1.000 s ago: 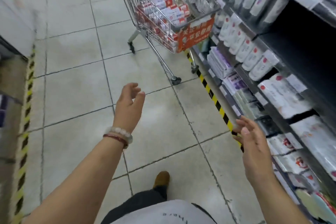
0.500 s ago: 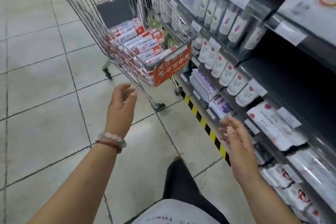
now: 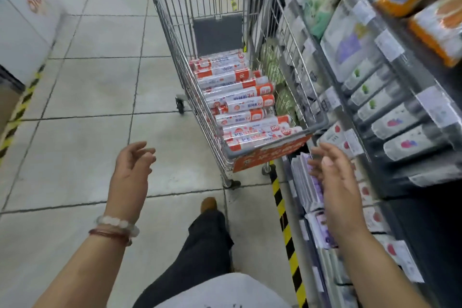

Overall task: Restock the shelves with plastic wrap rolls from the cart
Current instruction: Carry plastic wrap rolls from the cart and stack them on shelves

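- The plastic wrap rolls (image 3: 240, 105) lie stacked crosswise in the basket of the cart (image 3: 275, 144), just ahead of both sets of fingers and a little above them; none is held.
- They look like light, stiff tubes in glossy film with orange ends, so I judge them slippery: a grip round the middle of a roll, fingers wrapped about the barrel, should hold better than a pinch at an end cap.
- The nearest rolls sit right behind the cart's front rim, just beyond the fingertips, and are likely the easiest to lift straight up and out.
- The left hand (image 3: 131, 172) hangs over the floor, to the left of the cart, its fingers (image 3: 143, 152) loosely curled and apart, holding nothing.
- The right hand (image 3: 336, 182) hovers near the cart's front right corner, fingers relaxed and spread, empty, close to the packs on the shelves (image 3: 380, 112).
- Edges to mind: the wire rim and the orange sign (image 3: 270, 154) on the cart's front lie between fingers and rolls.
- The cart stands close along the shelves, so room to the right of the fingers is tight; the tiled floor (image 3: 95, 97) to the left gives more room.
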